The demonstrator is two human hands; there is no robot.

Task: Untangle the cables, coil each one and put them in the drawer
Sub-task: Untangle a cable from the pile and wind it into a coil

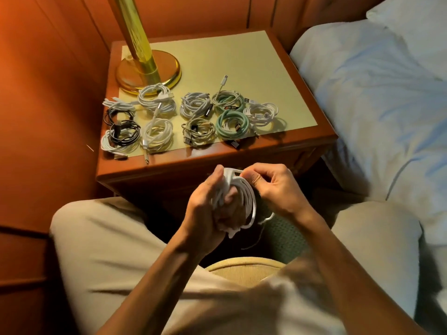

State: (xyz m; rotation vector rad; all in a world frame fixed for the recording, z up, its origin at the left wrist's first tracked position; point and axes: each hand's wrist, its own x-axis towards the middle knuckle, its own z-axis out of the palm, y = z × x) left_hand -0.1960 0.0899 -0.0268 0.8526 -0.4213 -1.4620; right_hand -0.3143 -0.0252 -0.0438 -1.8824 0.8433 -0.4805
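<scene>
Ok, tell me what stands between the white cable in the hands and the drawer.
Both the left hand and right hand grip the white cable in front of the nightstand. Nothing visible lies between them and its front, but no open drawer shows, so it likely needs opening first.

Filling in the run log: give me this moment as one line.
stage: coiling | left hand: holds white cable loops | right hand: pinches its end | coiled cables: on nightstand | drawer: unseen
</scene>
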